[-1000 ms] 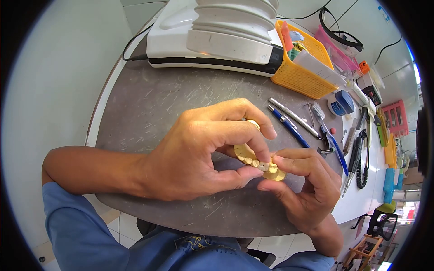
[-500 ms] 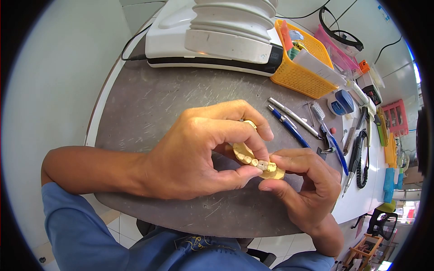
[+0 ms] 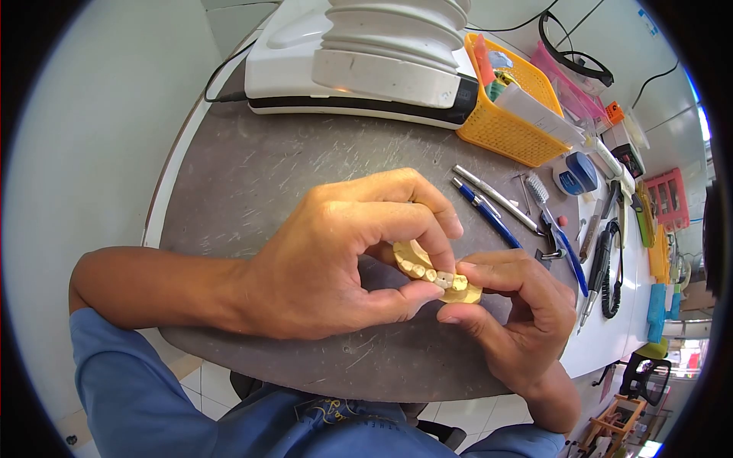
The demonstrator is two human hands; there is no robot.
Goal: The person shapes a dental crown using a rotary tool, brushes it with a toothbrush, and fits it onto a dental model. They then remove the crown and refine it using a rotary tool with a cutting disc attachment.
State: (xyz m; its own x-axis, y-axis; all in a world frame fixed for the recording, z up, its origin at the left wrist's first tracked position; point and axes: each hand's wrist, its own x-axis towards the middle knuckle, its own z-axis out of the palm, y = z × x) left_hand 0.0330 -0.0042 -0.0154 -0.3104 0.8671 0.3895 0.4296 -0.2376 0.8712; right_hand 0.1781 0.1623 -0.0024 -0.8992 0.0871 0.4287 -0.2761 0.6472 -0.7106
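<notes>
A yellow plaster dental model [image 3: 413, 256] with a row of teeth is held between my two hands above the bench. In that row sits a greyish-white dental crown [image 3: 443, 280] with a small dark hole in its top. My left hand [image 3: 343, 252] pinches the model around the crown, index finger on the far side and thumb on the near side. My right hand [image 3: 519, 305] grips the model's right end between thumb and forefinger. The fingers hide part of the model.
A white machine with a ribbed hose [image 3: 389, 46] stands at the back. Beside it is a yellow basket [image 3: 511, 141]. A blue pen [image 3: 489, 214], a silver tool [image 3: 500, 200], a toothbrush [image 3: 561, 240] and a blue-lidded jar [image 3: 576, 174] lie to the right, near a black-corded handpiece [image 3: 599, 267].
The model has tilted slightly; a yellow bit of it that showed between my left fingers is now hidden. Both hands keep nearly the same position and grip.
</notes>
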